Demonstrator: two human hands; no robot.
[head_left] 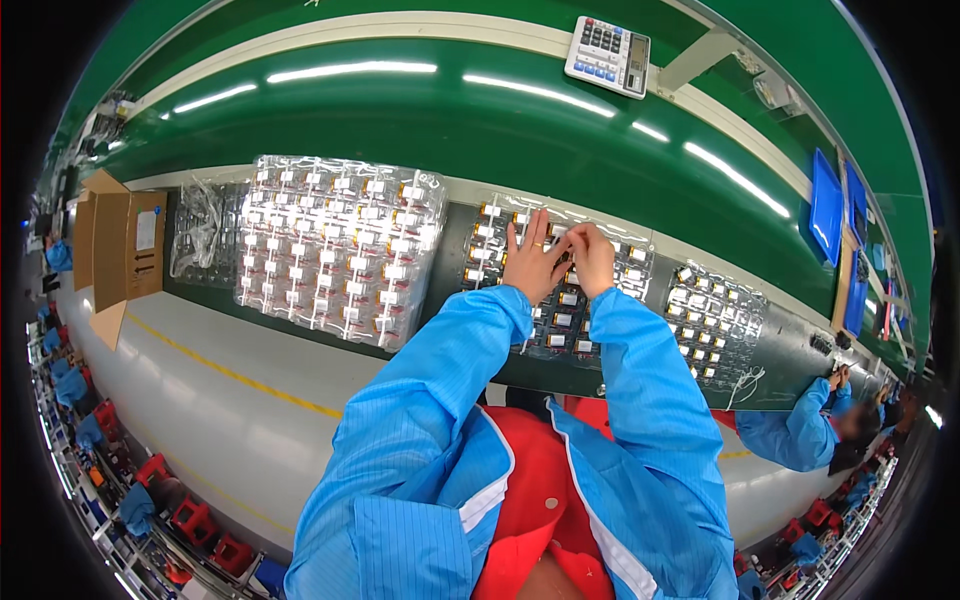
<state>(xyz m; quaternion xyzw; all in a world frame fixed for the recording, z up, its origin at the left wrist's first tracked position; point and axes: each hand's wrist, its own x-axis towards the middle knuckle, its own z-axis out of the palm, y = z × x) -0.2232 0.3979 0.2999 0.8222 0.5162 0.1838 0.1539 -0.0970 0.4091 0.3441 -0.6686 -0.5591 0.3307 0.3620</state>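
Both my hands are over a clear plastic tray point(606, 222) on the bench in front of me. Rows of small dark rectangular parts point(563, 320) with white labels fill its pockets. My left hand point(533, 264) lies flat across the upper middle of the tray, fingers stretched out and a ring on one of them. Close against its right side, my right hand point(594, 260) has thumb and fingertips pinched together, pointing at the left fingers. Whatever sits between the right fingertips is too small and covered to make out. The parts directly beneath both hands are hidden.
Left of me stands a stack of clear trays point(428, 182) with white-labelled parts, then crumpled clear plastic point(195, 235) and an open cardboard box point(118, 245). Another filled tray point(715, 318) lies right. A calculator point(607, 57) rests on the ledge. A co-worker's blue sleeve point(785, 435) shows far right.
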